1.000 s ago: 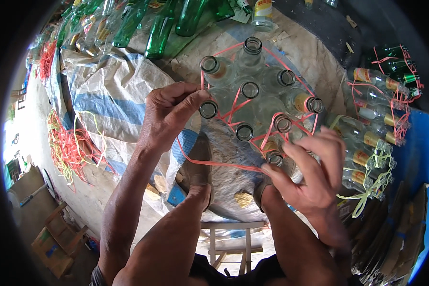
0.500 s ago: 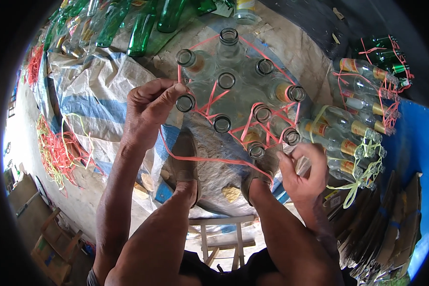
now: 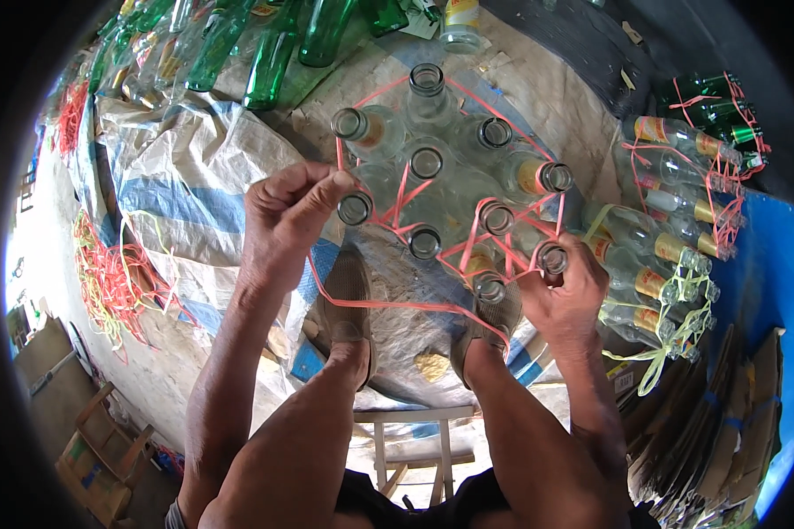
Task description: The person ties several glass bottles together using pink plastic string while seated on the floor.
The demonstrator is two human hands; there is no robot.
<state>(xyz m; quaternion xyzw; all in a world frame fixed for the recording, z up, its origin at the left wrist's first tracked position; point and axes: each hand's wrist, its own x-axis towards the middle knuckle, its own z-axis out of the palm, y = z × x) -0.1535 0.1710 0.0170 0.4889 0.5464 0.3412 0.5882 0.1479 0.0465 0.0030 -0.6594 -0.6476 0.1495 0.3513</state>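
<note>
A bundle of upright clear glass bottles (image 3: 427, 161) stands in front of me, several necks laced with flat pink plastic string (image 3: 406, 308). My left hand (image 3: 295, 207) pinches the string beside the left neck (image 3: 355, 208), and a long loose length hangs from near it in a slack curve above my shoes. My right hand (image 3: 563, 291) is closed round the neck of the bottle at the right front (image 3: 551, 258), fingers partly hidden behind it.
Green bottles (image 3: 269, 53) lie at the back left, tied bottle bundles (image 3: 666, 238) at the right. A striped woven sheet (image 3: 176, 167), tangled string (image 3: 115, 282) and flattened cardboard (image 3: 723, 423) surround me. My feet and a wooden stool's frame (image 3: 413, 414) are below.
My right hand has moved from below the bundle onto the right front bottle's neck, its fingers now closed round it. My left hand keeps its pinch beside the left neck.
</note>
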